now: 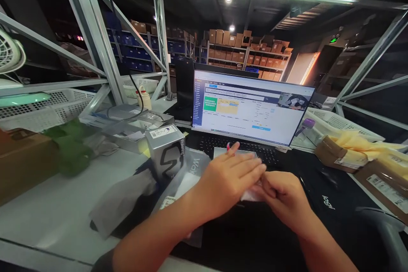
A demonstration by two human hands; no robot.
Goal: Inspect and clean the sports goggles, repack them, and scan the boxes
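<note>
left hand [228, 178] | right hand [282, 197] | white slip [250, 195] mostly hidden between

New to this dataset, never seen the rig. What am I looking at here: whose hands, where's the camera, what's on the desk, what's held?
No machine here: a person works with bare hands, and one camera on their head looks forward and down. The left hand and right hand meet over a black desk mat, pinching a small white piece between them; what it is cannot be told. Behind them stand a keyboard and a lit monitor. To the left sit a grey box and grey plastic bags; to the right, brown parcels. Warehouse shelving fills the background.
</note>
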